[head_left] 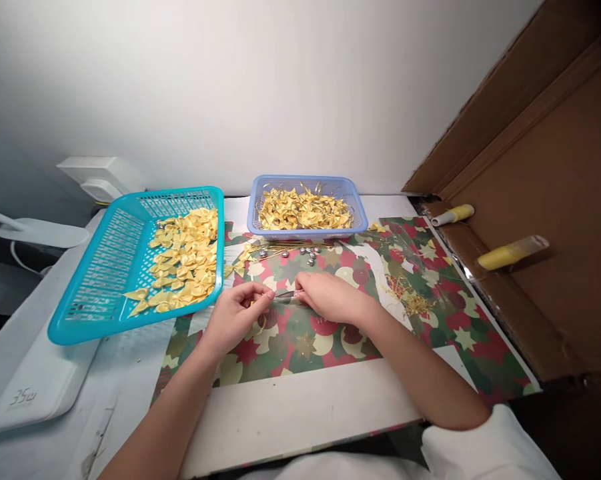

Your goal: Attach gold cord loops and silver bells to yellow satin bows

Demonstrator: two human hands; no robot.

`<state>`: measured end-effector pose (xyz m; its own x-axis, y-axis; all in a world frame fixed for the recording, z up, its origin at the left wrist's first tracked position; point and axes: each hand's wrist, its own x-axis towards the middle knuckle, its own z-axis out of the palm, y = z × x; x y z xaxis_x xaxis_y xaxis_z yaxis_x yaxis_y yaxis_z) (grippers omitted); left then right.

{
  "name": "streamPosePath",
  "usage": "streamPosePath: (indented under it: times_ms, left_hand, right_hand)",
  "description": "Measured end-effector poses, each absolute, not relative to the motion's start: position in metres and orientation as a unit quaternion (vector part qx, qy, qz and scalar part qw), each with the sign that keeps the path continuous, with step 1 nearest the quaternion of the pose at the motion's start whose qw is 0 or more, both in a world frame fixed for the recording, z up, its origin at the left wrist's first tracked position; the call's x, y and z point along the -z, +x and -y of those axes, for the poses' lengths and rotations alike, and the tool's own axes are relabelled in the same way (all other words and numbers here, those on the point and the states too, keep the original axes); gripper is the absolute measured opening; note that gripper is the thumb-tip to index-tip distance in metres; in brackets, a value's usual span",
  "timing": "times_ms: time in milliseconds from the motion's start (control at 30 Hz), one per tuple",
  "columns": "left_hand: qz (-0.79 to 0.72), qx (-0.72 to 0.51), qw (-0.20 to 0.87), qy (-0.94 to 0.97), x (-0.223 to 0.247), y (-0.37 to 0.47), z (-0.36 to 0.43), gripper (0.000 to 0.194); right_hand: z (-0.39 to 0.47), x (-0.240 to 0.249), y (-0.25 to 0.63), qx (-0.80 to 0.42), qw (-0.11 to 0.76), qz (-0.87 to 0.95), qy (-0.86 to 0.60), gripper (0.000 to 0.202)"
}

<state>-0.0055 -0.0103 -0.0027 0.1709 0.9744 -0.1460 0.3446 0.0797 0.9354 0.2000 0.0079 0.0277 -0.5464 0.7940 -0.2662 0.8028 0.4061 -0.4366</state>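
Observation:
My left hand (237,313) is closed in a pinch, thumb against forefinger. A bit of a yellow bow (253,303) shows under its fingers, and a thin gold loop hangs below; the rest is hidden. My right hand (327,298) is wrapped round small scissors (285,294), with the dark pointed blades reaching left to the left fingertips. Just beyond the hands lie several silver bells (310,253) and a bundle of gold cords (280,247). Loose yellow bows (239,265) rest beside the turquoise basket.
Yellow bows fill part of a tilted turquoise basket (221,233) at left, propped near a white power bank (40,390). A blue basket (307,234) at the back holds bows with gold cords. Gold cord scraps (417,303) lie right, before a cardboard wall (545,167) with yellow tubes (510,253).

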Motion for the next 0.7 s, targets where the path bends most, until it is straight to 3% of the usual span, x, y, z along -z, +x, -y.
streamPosePath:
  times_ms: [300, 467, 567, 700]
  left_hand:
    - [-0.558, -0.327, 0.484, 0.59, 0.0, -0.004, 0.01, 0.029]
    - [-0.55, -0.333, 0.493, 0.586, -0.003, -0.001, 0.011, 0.03]
    - [-0.542, -0.332, 0.491, 0.596, -0.003, -0.001, 0.012, 0.031]
    - [-0.525, -0.297, 0.483, 0.635, 0.0, -0.003, 0.013, 0.028]
  right_hand:
    - [-0.02, -0.031, 0.216, 0.151, 0.0, -0.818, 0.556, 0.01]
    - [-0.008, -0.024, 0.193, 0.267, -0.13, -0.855, 0.425, 0.03]
    - [-0.006, -0.019, 0.183, 0.278, -0.13, -0.853, 0.423, 0.01]
    - [-0.011, -0.022, 0.189, 0.282, -0.171, -0.853, 0.404, 0.016]
